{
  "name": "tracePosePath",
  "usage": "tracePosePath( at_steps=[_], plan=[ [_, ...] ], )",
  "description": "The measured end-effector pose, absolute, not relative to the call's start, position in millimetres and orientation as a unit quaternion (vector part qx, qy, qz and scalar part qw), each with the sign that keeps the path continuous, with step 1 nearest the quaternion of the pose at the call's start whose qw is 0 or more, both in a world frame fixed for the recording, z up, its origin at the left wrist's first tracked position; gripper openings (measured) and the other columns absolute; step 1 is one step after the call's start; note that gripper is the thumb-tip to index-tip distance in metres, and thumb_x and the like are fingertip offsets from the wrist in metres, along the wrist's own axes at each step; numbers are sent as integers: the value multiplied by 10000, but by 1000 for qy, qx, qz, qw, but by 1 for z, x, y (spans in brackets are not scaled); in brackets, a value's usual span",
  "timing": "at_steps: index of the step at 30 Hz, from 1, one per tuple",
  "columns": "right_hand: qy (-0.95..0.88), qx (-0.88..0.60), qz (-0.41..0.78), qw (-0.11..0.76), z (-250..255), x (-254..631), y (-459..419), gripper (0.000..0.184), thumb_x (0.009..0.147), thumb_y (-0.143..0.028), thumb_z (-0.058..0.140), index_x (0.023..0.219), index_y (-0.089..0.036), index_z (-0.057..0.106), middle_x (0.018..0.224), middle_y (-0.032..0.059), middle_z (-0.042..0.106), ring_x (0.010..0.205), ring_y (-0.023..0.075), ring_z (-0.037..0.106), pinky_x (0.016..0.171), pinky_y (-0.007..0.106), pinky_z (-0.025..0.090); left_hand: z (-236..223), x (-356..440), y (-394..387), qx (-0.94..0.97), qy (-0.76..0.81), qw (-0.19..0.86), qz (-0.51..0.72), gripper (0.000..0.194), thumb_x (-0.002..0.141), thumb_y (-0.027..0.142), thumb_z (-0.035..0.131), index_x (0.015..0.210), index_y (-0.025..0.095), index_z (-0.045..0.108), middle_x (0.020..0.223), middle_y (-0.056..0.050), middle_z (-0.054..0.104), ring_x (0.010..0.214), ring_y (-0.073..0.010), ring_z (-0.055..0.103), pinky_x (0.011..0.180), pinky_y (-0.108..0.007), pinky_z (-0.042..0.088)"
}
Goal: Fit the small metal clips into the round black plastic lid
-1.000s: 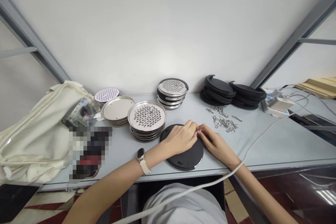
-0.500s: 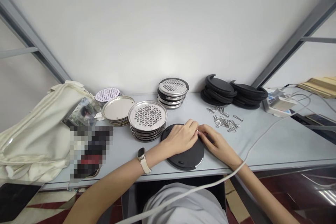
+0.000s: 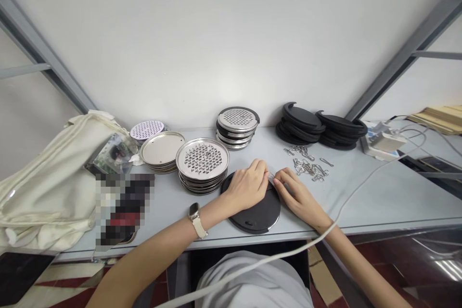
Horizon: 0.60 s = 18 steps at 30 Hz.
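Note:
A round black plastic base lies on the table in front of me, a shiny metal edge showing at its lower right. Resting over its upper part is my left hand, fingers pinched together. My right hand is closed at the base's right edge. Between both sets of fingertips shows a small wire metal clip, partly hidden. Just beyond lies a loose heap of similar metal clips. Left of the base stands a stack of round metal grater plates.
Behind stand a stack of graters in black holders and black round holders. Plain metal discs, a purple perforated disc and a cream bag are at left. A white cable crosses before me; a power strip sits right.
My left fingertips have drawn slightly left and up from my right ones, so more of the metal clip shows between them. The black base stays in place.

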State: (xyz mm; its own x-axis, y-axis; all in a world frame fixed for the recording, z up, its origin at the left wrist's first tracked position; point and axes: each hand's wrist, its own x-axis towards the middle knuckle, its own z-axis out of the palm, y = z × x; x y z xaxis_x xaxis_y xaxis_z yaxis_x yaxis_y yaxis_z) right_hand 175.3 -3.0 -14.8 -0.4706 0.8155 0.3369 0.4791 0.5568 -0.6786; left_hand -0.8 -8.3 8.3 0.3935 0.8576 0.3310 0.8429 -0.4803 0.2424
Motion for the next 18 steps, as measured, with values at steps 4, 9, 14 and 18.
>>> tracePosePath(
  at_steps=[4,9,14,18],
  plan=[
    [-822,-399,257,315,-13,174,-5,235,980,-268,333,773,-213,428,785,18,453,752,176,470,735,315,391,7,-1,-8,833,513,13,205,153,974,276,282,965,200,415,961,-18,570,686,-168,565,537,-305,345],
    [-823,-422,240,295,-18,177,-2,311,973,-275,335,673,-210,387,691,0,436,651,162,458,637,298,366,5,0,-8,835,517,10,185,154,952,299,320,922,200,434,904,-14,582,674,-179,573,542,-313,357],
    [-827,-429,238,274,-22,179,2,316,954,-264,356,648,-203,409,690,4,446,635,157,471,619,294,365,4,1,-10,848,499,9,178,232,851,425,482,905,202,445,892,-12,579,666,-196,580,552,-319,390],
    [-832,-423,241,265,-21,179,2,327,949,-264,349,635,-202,415,686,9,455,648,163,479,631,298,372,5,2,-11,852,493,3,177,256,841,422,487,951,194,450,919,-21,563,682,-199,585,555,-321,417]
  ],
)
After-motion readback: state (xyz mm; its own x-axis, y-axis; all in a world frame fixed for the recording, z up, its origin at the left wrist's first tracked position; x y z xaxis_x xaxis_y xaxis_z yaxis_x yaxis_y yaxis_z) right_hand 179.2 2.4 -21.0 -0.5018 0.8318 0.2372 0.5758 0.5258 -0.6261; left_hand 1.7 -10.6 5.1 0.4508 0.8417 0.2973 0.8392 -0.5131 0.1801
